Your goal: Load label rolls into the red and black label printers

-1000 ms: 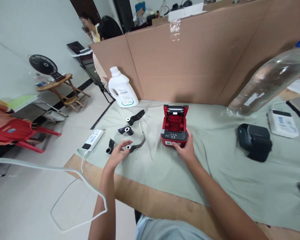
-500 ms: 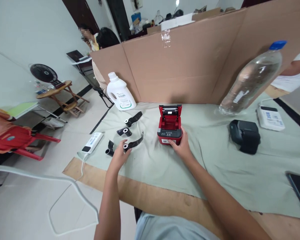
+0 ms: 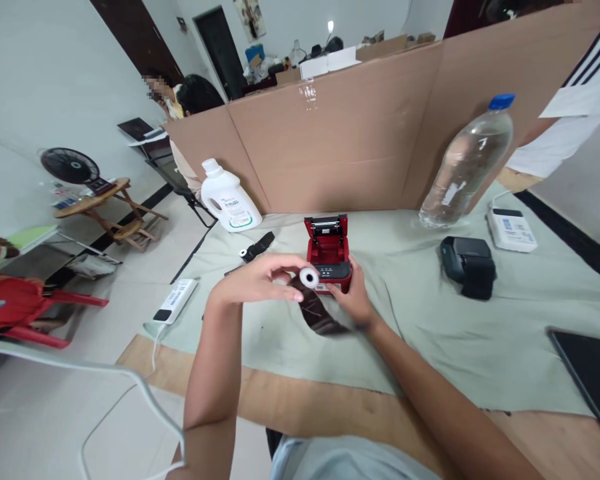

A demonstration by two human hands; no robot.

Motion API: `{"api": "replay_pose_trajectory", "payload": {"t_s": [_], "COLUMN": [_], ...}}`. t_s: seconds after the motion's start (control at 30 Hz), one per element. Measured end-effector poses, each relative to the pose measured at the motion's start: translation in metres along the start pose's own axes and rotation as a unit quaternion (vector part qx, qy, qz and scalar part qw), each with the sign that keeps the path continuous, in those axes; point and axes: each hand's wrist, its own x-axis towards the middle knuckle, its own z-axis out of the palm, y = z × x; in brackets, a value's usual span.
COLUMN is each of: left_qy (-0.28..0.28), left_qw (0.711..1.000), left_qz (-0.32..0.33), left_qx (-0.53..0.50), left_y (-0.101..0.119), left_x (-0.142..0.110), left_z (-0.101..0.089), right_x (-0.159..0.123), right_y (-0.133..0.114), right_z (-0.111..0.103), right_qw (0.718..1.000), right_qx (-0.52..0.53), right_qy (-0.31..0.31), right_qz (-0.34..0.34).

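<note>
My left hand [image 3: 260,280] pinches a small roll of black paper [image 3: 309,277] by its side, lifted above the cloth. The roll's white core faces me, and a loose dark strip hangs from it towards my right forearm. Just behind stands a red and black label printer [image 3: 329,257] with its lid tipped up, its red inner bay exposed. My right hand [image 3: 354,295] grips the printer's front right corner, thumb on the front face. Another black roll with a loose strip [image 3: 257,248] lies on the cloth beyond my left hand, which hides most of the other rolls.
A white jug [image 3: 233,200] and a large water bottle [image 3: 470,170] stand before a cardboard screen [image 3: 330,147]. To the right are a black device [image 3: 467,267], a white box [image 3: 513,230] and a dark tablet [image 3: 590,373]. A white power strip [image 3: 176,301] lies left.
My left hand has picked up a black roll from the cloth and carried it right, in front of the printer. My right hand stays on the printer. The camera view has shifted slightly.
</note>
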Motion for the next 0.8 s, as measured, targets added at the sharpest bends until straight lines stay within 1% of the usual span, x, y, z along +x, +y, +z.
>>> {"api": "replay_pose_trajectory", "payload": {"t_s": [0.03,0.07,0.1,0.17,0.23,0.3,0.4,0.5,0.57,0.63,0.67,0.7,0.73,0.8], "left_qy": [-0.031,-0.047,-0.05,-0.006,0.035,0.04,0.027,0.017,-0.006,-0.032,-0.032,-0.017,0.012,0.103], "left_qw": [0.999,0.999,0.998,1.0,0.992,0.977,0.959,0.944,0.939,0.94,0.943,0.949,0.956,0.964], "left_qz": [0.004,0.008,0.013,0.011,-0.001,-0.014,-0.03,-0.048,-0.062,-0.065,-0.061,-0.054,-0.044,-0.017], "left_qx": [-0.013,-0.022,-0.022,0.026,0.124,0.208,0.28,0.325,0.339,0.335,0.325,0.31,0.289,0.245], "left_y": [-0.001,-0.005,-0.011,-0.027,-0.045,-0.06,-0.074,-0.082,-0.084,-0.084,-0.084,-0.083,-0.083,-0.083], "left_x": [0.012,0.025,0.04,0.07,0.097,0.117,0.137,0.151,0.158,0.161,0.159,0.153,0.145,0.119], "left_z": [0.004,0.008,0.013,0.023,0.031,0.038,0.045,0.052,0.056,0.058,0.058,0.058,0.059,0.063], "right_x": [0.0,0.0,0.0,0.0,0.0,0.0,0.001,0.001,0.001,0.001,0.001,0.001,0.001,0.001], "right_y": [0.0,0.001,0.002,0.003,0.004,0.004,0.003,0.002,0.002,0.003,0.002,0.002,0.002,0.001], "right_z": [0.0,0.001,0.001,0.001,0.001,0.0,0.0,0.0,0.0,0.0,0.0,0.0,0.0,-0.001], "right_qw": [1.0,1.0,1.0,1.0,1.0,1.0,1.0,1.0,1.0,1.0,1.0,1.0,1.0,1.0], "right_qx": [-0.005,-0.011,-0.017,-0.021,-0.016,-0.013,-0.014,-0.015,-0.017,-0.015,-0.012,-0.008,-0.003,0.009], "right_qy": [0.001,0.001,0.001,0.002,0.0,-0.004,-0.011,-0.011,-0.011,-0.014,-0.015,-0.013,-0.008,0.003], "right_qz": [-0.004,-0.009,-0.014,-0.019,-0.021,-0.021,-0.024,-0.022,-0.016,-0.013,-0.011,-0.01,-0.007,0.0]}}
